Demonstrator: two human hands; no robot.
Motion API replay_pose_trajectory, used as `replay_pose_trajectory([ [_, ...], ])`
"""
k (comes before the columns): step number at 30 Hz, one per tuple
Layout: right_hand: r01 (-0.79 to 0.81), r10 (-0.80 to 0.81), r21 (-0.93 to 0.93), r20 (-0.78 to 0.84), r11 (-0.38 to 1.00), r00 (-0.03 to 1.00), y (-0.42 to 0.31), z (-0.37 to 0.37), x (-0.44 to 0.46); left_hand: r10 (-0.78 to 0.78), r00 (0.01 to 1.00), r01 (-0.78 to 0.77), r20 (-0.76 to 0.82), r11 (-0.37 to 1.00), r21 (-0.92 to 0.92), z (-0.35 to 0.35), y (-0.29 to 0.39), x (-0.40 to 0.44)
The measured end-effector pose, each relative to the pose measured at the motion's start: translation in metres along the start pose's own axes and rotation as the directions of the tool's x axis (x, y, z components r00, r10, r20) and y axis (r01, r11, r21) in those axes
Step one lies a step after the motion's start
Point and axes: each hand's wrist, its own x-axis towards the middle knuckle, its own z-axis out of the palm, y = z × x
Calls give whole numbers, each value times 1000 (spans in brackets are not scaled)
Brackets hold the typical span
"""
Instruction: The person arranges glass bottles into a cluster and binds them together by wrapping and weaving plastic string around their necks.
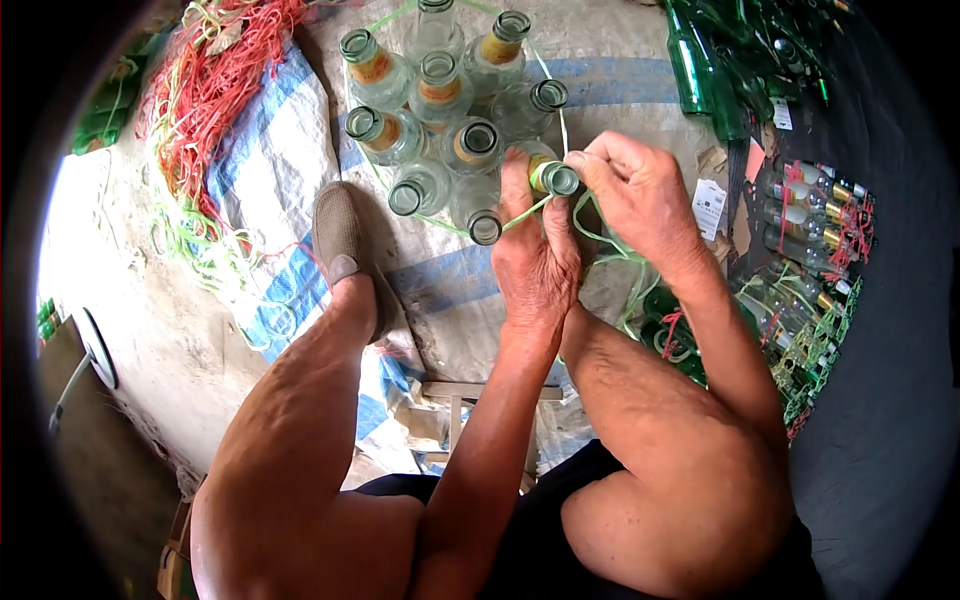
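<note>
Green twine (438,226) rings the bottles (440,90); left hand (540,250), half-curled, clasps one neck (556,178); right hand (640,190) pinches twine beside it.

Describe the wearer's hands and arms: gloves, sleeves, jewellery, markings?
Left hand and right hand: ungloved, no rings visible; the back of the left is visibly creased. Left forearm and right forearm: bare, slender, no sleeves in view, no watch, bracelet or cable visible. No clear markings.
</note>
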Motion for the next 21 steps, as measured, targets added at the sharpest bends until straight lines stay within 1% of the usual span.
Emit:
replay_pose_trajectory([
  [1, -40, 42, 76, -22, 996, 999, 3, 3, -7, -18, 1000, 18, 19, 1000, -8, -1, 2, 0],
  [4, -124, 125, 208, 10, 970, 992, 3, 7, -28, 19, 1000, -20, 5, 996, 83, -2, 7, -1],
  [5, -147, 146, 257, 21, 955, 989, 4, 8, -34, 15, 1000, -16, 11, 997, 75, -2, 9, -2],
  [6, -153, 147, 268, 43, 951, 988, 4, 8, -39, 11, 1000, -12, 17, 998, 66, -3, 13, -3],
  [7, -145, 134, 230, 63, 962, 989, 5, 6, -44, 7, 1000, -9, 23, 998, 57, -4, 17, -3],
  [8, -189, 165, 265, 109, 946, 980, 5, 3, -48, -14, 1000, 13, 3, 994, 110, -3, 14, -6],
  [9, -232, 192, 298, 158, 926, 969, 6, 1, -52, -2, 1000, 1, 14, 992, 129, -3, 13, -7],
  [11, -256, 184, 327, 235, 910, 955, 12, -1, -61, 18, 999, -24, 35, 985, 169, -6, 10, -11],
  [12, -268, 178, 340, 273, 901, 945, 17, 0, -66, -21, 998, 12, 65, 991, 130, -9, 15, -14],
  [15, -172, 71, 352, 281, 920, 957, 30, 6, -77, -14, 996, 5, 93, 995, 95, -16, 22, -27],
  [16, -328, 189, 331, 388, 885, 902, 23, 1, -81, -36, 998, 31, 53, 995, 95, -14, 21, -31],
  [17, -379, 200, 376, 436, 845, 878, 28, 5, -86, -66, 993, 62, 101, 997, 43, -13, 19, -34],
  [19, -438, 194, 373, 538, 818, 820, 31, 9, -94, -127, 971, 140, 202, 989, -50, -16, 22, -40],
  [20, -467, 213, 319, 589, 825, 779, 33, 8, -98, -234, 939, 304, 252, 908, -289, -10, 22, -41],
  [21, -489, 233, 261, 635, 832, 736, 32, 4, -99, -277, 926, 355, 255, 871, -341, -11, 18, -40],
])
